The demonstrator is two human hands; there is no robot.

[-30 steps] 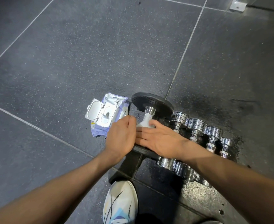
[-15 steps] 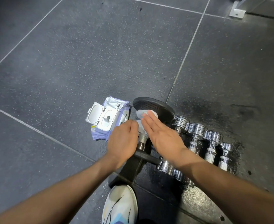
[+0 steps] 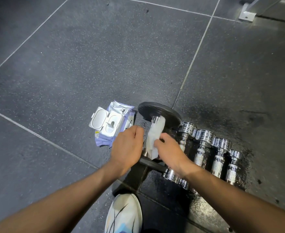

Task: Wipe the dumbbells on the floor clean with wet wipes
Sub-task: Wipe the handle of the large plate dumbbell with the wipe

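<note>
A white shoe is showing at the bottom edge. Just beyond it, the left hand is curling beside the bar of a black-plated dumbbell; whether it is gripping the bar cannot be told. The right hand is pinching a white wet wipe against that bar. Four chrome dumbbells are lying in a row to the right, and an open wipe pack is lying to the left on the dark floor.

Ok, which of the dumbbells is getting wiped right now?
The big black-plate dumbbell at the row's left end: the right hand holds the wet wipe on its handle. The four chrome dumbbells carry no wipe.
</note>
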